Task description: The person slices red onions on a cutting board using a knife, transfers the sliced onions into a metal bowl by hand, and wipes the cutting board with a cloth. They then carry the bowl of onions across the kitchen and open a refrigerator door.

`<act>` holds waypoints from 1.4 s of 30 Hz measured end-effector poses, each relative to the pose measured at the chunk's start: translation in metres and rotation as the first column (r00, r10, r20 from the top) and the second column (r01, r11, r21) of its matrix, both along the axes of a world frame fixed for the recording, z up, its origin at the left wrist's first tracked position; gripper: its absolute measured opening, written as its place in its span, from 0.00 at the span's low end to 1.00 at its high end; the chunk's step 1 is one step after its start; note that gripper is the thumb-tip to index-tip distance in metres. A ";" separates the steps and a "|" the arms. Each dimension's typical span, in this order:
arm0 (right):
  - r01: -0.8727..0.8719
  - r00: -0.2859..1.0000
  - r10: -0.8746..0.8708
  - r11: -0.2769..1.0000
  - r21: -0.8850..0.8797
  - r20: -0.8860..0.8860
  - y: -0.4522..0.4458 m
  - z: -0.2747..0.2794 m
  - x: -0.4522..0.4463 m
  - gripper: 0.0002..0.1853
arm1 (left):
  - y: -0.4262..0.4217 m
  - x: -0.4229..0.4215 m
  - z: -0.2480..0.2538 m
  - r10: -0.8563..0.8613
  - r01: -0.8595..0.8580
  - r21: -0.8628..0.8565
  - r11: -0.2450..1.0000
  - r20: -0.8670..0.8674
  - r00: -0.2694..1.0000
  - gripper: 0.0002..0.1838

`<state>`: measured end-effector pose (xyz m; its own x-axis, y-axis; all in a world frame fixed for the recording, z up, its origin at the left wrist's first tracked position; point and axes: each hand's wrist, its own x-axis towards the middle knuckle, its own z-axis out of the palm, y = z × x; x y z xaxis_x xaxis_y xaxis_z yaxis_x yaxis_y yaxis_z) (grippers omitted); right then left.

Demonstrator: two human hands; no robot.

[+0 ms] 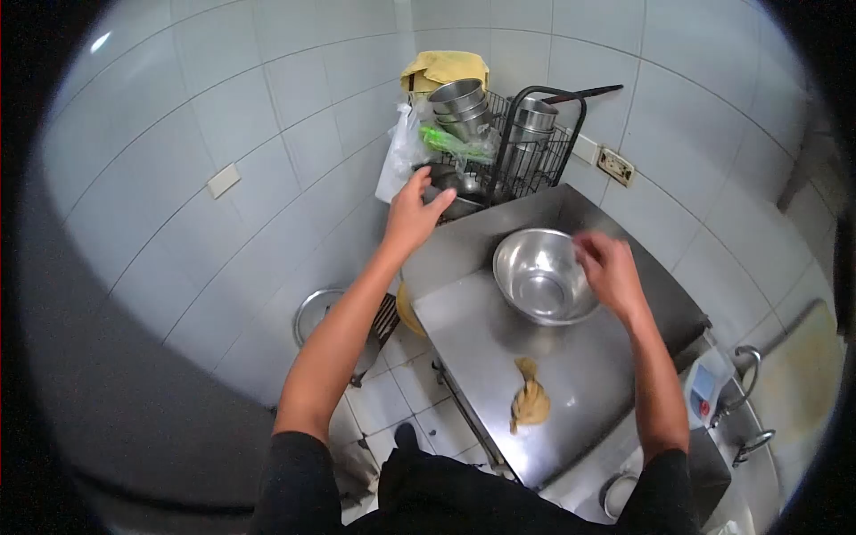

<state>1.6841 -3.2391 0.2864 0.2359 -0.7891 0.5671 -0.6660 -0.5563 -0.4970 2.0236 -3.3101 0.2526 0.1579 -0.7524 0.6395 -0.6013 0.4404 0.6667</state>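
Observation:
My left hand [417,212] is raised in front of the wire rack, its thumb and fingers apart and nothing between them. Below the rack, a shiny metal bowl [539,281] stands upright on the steel counter [473,330], with nothing inside it. At the bowl's right rim is my right hand [606,267], fingers bent and blurred; whether they touch the rim or pinch something is unclear. A tan, knotted bundle [530,401] lies on the counter nearer my body.
Metal pots [462,102], plastic bags and a yellow cloth [446,69] fill the wire rack [571,143]. Raised steel walls edge the counter's back. At right are a plastic jug [709,379] and a sink with taps [751,374]. A round metal lid [312,312] is at left.

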 end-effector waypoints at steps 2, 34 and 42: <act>-0.022 0.997 0.012 0.991 -0.130 -0.075 -0.054 0.029 0.053 0.08 | -0.072 -0.003 0.006 -0.076 0.075 -0.018 0.997 -0.067 0.995 0.37; 0.573 0.377 -0.664 0.715 -0.401 -0.645 -0.421 0.099 0.218 0.09 | -0.450 -0.122 -0.016 -0.515 0.497 -0.209 0.842 -0.040 0.856 0.40; 0.749 0.580 -0.789 0.419 -0.513 0.203 -0.319 0.261 0.139 0.07 | -0.438 -0.081 0.010 -0.277 0.292 0.218 0.931 -0.096 0.956 0.61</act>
